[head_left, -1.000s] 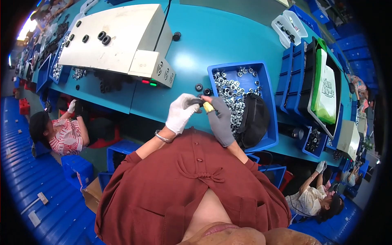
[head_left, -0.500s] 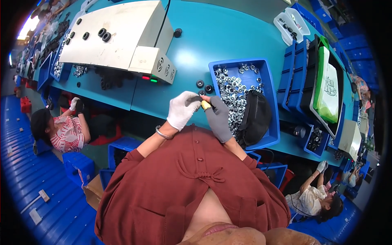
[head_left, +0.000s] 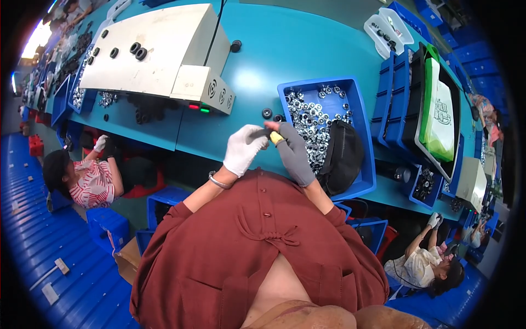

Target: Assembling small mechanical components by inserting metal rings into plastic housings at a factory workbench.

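Observation:
Close together at the table's front edge, my two gloved hands meet at the fingertips. White cloth covers my left hand [head_left: 240,152], whose thumb and fingers are pinched on a small black part [head_left: 263,132]. The part's exact shape is mostly hidden by the fingers. My right hand [head_left: 295,158], in a grey glove with a yellow wrap on one finger, is closed against the same part from the other side. Just beyond the fingertips lie black rings [head_left: 267,113]. A blue bin [head_left: 283,90] beside my right hand holds many shiny metal-and-black round parts [head_left: 316,118].
A black pouch [head_left: 344,153] lies in the blue bin. At left stands a cream machine [head_left: 148,52] with several black rings on top. Stacked crates [head_left: 392,104] with a green-white bag [head_left: 440,112] stand right. Co-workers sit at left [head_left: 93,178] and right [head_left: 424,263].
My right hand has tilted, and its fingertips have shifted up and slightly left over the nearest black rings. My left hand stays pinched in nearly the same place.

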Demonstrator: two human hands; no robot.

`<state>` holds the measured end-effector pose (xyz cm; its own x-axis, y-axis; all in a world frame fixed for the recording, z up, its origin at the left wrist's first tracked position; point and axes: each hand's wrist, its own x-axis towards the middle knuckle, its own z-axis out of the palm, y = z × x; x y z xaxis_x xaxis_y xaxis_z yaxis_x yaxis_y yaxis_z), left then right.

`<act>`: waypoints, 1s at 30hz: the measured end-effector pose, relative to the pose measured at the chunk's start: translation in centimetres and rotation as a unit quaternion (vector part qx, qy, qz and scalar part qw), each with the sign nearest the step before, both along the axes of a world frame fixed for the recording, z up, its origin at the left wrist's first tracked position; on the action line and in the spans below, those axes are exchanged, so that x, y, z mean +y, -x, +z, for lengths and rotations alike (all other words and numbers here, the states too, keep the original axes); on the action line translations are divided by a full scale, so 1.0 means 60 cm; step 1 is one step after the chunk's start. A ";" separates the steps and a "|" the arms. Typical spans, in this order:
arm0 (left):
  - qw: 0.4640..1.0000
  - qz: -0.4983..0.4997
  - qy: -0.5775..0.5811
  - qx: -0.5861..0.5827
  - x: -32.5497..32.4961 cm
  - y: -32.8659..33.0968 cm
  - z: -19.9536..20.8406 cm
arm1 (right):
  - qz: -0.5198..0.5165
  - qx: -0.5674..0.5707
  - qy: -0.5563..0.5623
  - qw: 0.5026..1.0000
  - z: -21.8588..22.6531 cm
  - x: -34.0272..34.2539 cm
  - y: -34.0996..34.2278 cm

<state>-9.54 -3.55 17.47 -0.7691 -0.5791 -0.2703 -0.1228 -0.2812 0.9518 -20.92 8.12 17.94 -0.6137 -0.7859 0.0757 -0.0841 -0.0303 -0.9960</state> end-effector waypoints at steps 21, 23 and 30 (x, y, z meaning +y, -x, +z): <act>0.980 -0.031 -0.194 -0.040 -0.014 -0.015 -0.015 | 0.016 -0.224 -0.031 0.974 -0.035 0.009 -0.007; 0.973 -0.023 -0.229 -0.032 -0.014 -0.016 -0.018 | 0.037 -0.241 -0.029 0.969 -0.034 0.007 -0.007; 0.930 -0.100 -0.352 -0.013 -0.016 -0.019 -0.011 | 0.115 -0.101 -0.024 0.988 -0.036 0.020 -0.003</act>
<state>-8.39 -4.53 16.79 -0.8304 -0.0971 -0.5487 -0.2603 -0.8031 0.5360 -20.72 9.34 15.80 -0.4176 -0.9058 -0.0710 0.1194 0.0227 -0.9926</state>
